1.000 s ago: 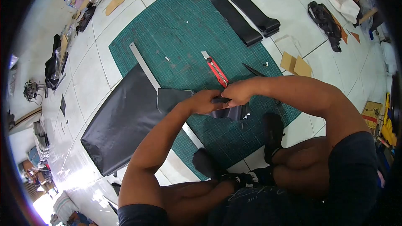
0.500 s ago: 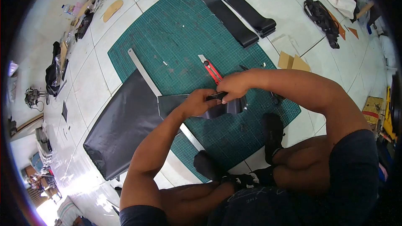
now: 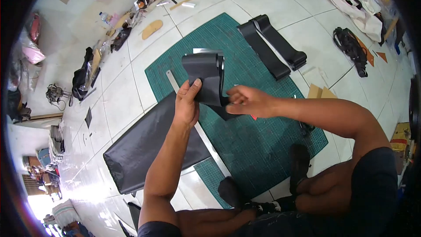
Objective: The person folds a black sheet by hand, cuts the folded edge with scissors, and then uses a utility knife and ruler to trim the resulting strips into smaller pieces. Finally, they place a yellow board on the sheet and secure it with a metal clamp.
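Note:
My left hand (image 3: 188, 101) grips a folded black strip (image 3: 202, 72) of smooth sheet material, its thumb on the front face, raised above the green cutting mat (image 3: 263, 158). On the strip's right side, my right hand (image 3: 251, 102) has its fingers curled at the lower loose part and seems to pinch it. A small red bit of the utility knife (image 3: 254, 117) shows beneath my right hand; the rest is hidden. A metal ruler (image 3: 212, 149) crosses the mat's left side, lying over a large black sheet (image 3: 144, 145).
Two folded black strips (image 3: 280, 48) lie at the mat's far right edge. Cardboard pieces (image 3: 320, 92) and a dark bundle (image 3: 351, 50) are on the tiled floor to the right. My feet (image 3: 230, 192) rest at the mat's near edge. Scraps and bags line the left wall.
My left hand has lifted the strip off the mat, up and away from me, and it now hangs folded. My right hand has moved slightly right. The camera view has tilted upward.

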Motion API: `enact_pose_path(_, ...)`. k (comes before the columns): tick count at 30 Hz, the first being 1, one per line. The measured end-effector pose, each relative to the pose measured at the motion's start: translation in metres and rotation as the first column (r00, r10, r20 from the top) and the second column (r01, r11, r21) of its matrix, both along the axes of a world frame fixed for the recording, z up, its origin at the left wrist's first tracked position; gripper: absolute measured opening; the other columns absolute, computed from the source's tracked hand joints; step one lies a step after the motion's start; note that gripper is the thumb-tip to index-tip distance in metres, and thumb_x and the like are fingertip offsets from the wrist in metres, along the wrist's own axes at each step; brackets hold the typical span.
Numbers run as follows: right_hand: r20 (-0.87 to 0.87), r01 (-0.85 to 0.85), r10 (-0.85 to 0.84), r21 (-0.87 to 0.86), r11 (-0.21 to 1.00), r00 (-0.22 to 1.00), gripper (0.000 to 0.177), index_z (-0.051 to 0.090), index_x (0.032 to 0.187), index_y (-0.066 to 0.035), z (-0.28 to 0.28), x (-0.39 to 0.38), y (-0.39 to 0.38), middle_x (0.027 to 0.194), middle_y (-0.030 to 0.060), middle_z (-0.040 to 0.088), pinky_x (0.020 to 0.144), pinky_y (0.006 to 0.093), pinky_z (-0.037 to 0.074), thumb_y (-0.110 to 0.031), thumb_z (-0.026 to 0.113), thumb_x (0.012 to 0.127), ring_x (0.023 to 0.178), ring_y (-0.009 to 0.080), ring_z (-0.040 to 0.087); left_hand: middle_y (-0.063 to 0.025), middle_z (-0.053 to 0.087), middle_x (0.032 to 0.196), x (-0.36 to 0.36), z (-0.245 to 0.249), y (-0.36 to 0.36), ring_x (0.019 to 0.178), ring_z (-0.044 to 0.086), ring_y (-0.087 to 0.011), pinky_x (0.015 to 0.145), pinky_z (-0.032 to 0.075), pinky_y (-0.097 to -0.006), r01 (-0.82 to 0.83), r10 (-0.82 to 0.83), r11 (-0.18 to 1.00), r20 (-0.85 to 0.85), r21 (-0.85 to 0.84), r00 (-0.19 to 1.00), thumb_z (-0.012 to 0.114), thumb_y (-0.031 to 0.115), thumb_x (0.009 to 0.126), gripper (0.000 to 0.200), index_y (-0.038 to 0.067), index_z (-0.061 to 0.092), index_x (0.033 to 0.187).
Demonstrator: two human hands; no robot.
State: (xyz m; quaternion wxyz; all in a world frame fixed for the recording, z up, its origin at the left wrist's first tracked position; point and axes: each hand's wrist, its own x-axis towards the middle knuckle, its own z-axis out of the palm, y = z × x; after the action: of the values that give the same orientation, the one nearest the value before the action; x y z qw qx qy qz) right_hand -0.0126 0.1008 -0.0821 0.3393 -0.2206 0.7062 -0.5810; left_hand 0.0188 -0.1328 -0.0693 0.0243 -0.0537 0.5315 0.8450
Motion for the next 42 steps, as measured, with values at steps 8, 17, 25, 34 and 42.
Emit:
enact_pose_path(8,-0.046,0.124,-0.136,-0.204,0.971,0.99,0.073,0.053,0.118,0.009,0.055,-0.021,-0.051,0.103,0.0127,0.063,0.078,0.0286,0.051,-0.052,0.074,0.085,0.095,0.0143,0.06,-0.0011,0.068,0.114,0.01,0.032,-0.001,0.107,0.061,-0.0132,0.099,0.043,-0.0316,-0.067,0.054,0.996,-0.196,-0.059,0.979,0.058,0.018,0.1,0.024,0.009,0.062,0.122)
enact_pose_path(17,-0.38,0.175,-0.191,-0.077,0.982,0.905,0.085,0.058,0.108,0.007,0.068,0.01,-0.061,0.103,0.015,0.061,0.086,0.0342,0.05,-0.068,0.077,0.072,0.096,0.0226,0.06,-0.0022,0.067,0.114,0.025,0.061,-0.019,0.107,0.062,-0.0162,0.099,0.045,-0.0348,-0.095,0.113,0.987,-0.135,0.132,0.984,0.057,0.02,0.1,0.024,0.008,0.06,0.121)
enact_pose_path(25,0.03,0.214,-0.225,-0.451,0.866,0.974,0.036,0.063,0.111,0.0,0.084,0.014,-0.086,0.096,0.0042,0.065,0.077,0.0244,0.051,-0.029,0.073,0.091,0.086,0.0087,0.06,-0.0039,0.067,0.117,0.027,0.057,-0.02,0.107,0.062,-0.0139,0.098,0.046,-0.0312,-0.136,0.151,0.987,-0.196,0.088,0.969,0.055,0.015,0.101,0.024,0.007,0.06,0.123)
enact_pose_path(34,-0.019,0.341,-0.389,-0.441,0.83,0.921,0.021,0.066,0.102,0.001,0.095,0.01,-0.092,0.085,0.003,0.067,0.065,0.0236,0.052,-0.018,0.07,0.093,0.074,0.006,0.061,-0.0048,0.067,0.116,0.031,0.063,-0.002,0.109,0.062,-0.0134,0.099,0.045,-0.0308,-0.208,0.212,0.977,-0.225,0.04,0.951,0.058,0.015,0.1,0.024,0.006,0.061,0.122)
enact_pose_path(42,-0.157,0.239,-0.33,-0.421,0.875,0.931,0.02,0.066,0.098,0.001,0.095,0.001,-0.086,0.083,0.004,0.068,0.063,0.0247,0.05,-0.018,0.068,0.093,0.073,0.0057,0.06,-0.0063,0.065,0.122,0.029,0.072,-0.022,0.116,0.058,-0.0165,0.102,0.042,-0.033,0.023,0.016,0.985,-0.224,0.169,0.975,0.057,0.012,0.098,0.026,0.005,0.06,0.122)
